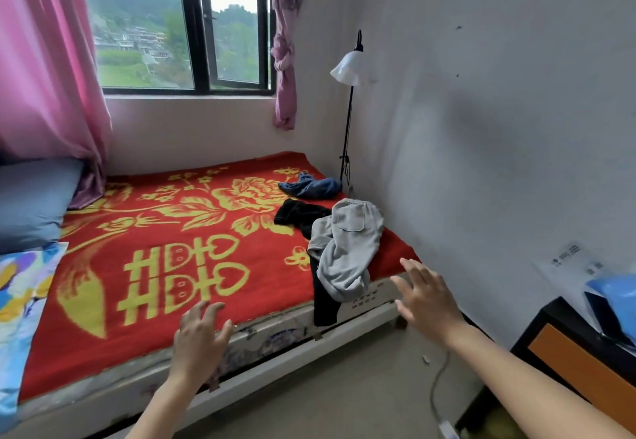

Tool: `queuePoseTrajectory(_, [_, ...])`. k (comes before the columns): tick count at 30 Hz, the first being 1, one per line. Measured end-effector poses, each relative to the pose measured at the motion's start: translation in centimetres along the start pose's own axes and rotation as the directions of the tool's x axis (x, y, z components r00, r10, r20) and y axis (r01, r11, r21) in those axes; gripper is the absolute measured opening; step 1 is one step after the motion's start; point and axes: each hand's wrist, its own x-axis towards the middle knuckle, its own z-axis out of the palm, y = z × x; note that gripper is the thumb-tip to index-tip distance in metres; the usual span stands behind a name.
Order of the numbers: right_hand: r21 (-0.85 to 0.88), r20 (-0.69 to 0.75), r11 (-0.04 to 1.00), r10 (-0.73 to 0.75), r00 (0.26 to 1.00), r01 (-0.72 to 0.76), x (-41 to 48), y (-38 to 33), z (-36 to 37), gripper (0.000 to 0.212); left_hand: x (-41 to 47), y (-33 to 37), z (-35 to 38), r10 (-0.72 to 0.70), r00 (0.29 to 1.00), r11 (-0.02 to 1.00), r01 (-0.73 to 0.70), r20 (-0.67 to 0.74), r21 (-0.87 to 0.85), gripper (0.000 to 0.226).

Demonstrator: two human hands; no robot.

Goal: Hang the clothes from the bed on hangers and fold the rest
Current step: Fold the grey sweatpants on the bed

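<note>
Both arms reach forward over the near edge of the bed. The left hand (201, 332) hovers above the mattress edge with its fingers loosely bent and nothing in them. The right hand (426, 295) is spread flat in the air, fingers straight, also holding nothing, just right of the clothes. At the lower right stands a black cabinet with an orange front panel (568, 345).

The bed is covered by a red woven blanket with yellow flowers and characters (155, 232). At its left edge lies a bright blue-and-yellow printed quilt (20, 301). The clothes lie in a loose heap on the blanket's right side: crumpled light grey sweatpants (347, 249) rest on top of a black garment (303, 215), part of which hangs down over the bed's edge. Further back, near the wall, lies a bunched dark blue denim garment (311, 187), apart from the heap.

A plain blue pillow (31, 197) sits at the far left. A black floor lamp with a white shade (352, 68) stands in the corner. Pink curtains (44, 77) frame a black-framed window (203, 25).
</note>
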Motion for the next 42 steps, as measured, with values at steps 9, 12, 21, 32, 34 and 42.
queuePoseTrajectory(9, [-0.045, 0.138, 0.965, 0.261, 0.955, -0.257, -0.8, 10.1, 4.9, 0.056, 8.2, 6.1, 8.5, 0.08, 0.984, 0.994, -0.09, 0.158, 0.058, 0.044])
queuePoseTrajectory(12, [-0.042, 0.163, 0.957, 0.288, 0.943, -0.286, -0.6, 14.4, 6.8, 0.055, 10.9, 11.5, 12.5, 0.161, 0.971, 0.985, -0.17, 0.176, 0.037, 0.044])
queuePoseTrajectory(21, [0.121, 0.284, 0.913, 0.343, 0.895, -0.389, 3.7, 27.9, 13.3, 0.047, 18.8, 26.6, 20.9, 0.169, 0.98, 0.978, -0.154, 0.103, -0.14, 0.035])
queuePoseTrajectory(32, [0.196, 0.472, 0.94, 0.159, 0.867, -0.279, 12.8, 30.2, 25.0, 0.055, 26.5, 25.8, 24.9, 0.002, 0.994, 0.999, 0.002, 0.107, -0.041, 0.035])
queuePoseTrajectory(34, [0.197, 0.477, 0.946, 0.138, 0.868, -0.258, 15.7, 29.8, 27.6, 0.056, 28.9, 23.1, 25.5, -0.062, 0.994, 0.997, 0.066, 0.095, -0.041, 0.037])
queuePoseTrajectory(42, [0.142, 0.615, 0.916, 0.216, 0.758, -0.376, 24.2, 31.7, 36.2, 0.057, 39.1, 17.3, 30.4, -0.257, 0.95, 0.96, 0.272, 0.177, -0.064, 0.039])
